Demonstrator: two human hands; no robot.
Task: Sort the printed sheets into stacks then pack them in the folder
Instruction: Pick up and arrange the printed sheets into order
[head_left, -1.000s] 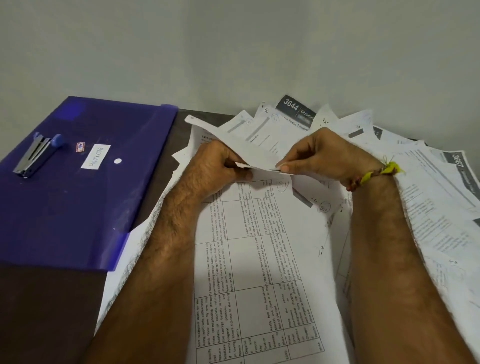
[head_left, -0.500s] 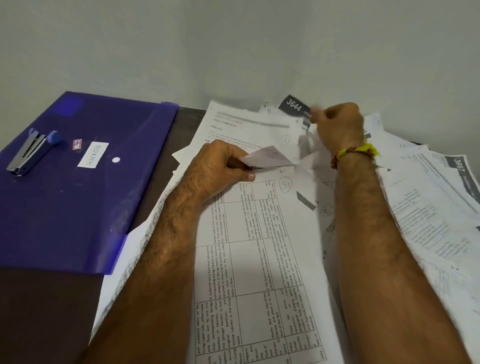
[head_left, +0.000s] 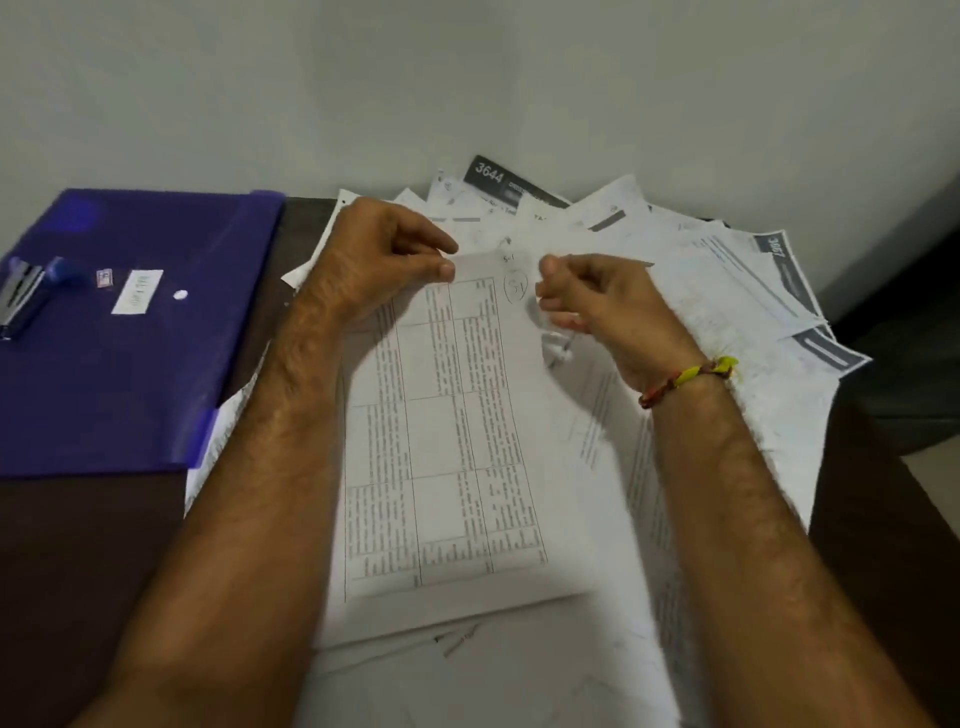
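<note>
Since half a second ago the right hand (head_left: 608, 312) has dropped back from the far end of the pile and now sits just right of the circled mark on the table sheet (head_left: 447, 441), and the folded-over corner the left hand (head_left: 384, 260) had is gone, so that sheet lies flat on top.

Left thumb and forefinger pinch the top edge of the table sheet, other fingers curled above it. Right-hand fingers are curled in loosely; there's a blur of something pale under them, honestly can't tell if they're holding paper or nothing.

Beyond both sets of fingertips the rest of the printed sheets (head_left: 727, 270) are fanned out loose, one with a dark 3644 header, spreading off past the right wrist with its yellow thread band (head_left: 691, 376). Way off to the left of the left hand is the purple folder (head_left: 135, 364), closed and flat on the dark table (head_left: 78, 571), with a stapler (head_left: 23, 293) lying on it.

My read: we're still in the sorting part, nothing's packed, and I don't see tidy stacks yet, just one heap. Next move probably needs the right fingers to catch the sheet's other top corner so it lifts clean without dragging the ones under it, then park it somewhere as a stack starter. Stapler will have to come off the folder before it opens.
</note>
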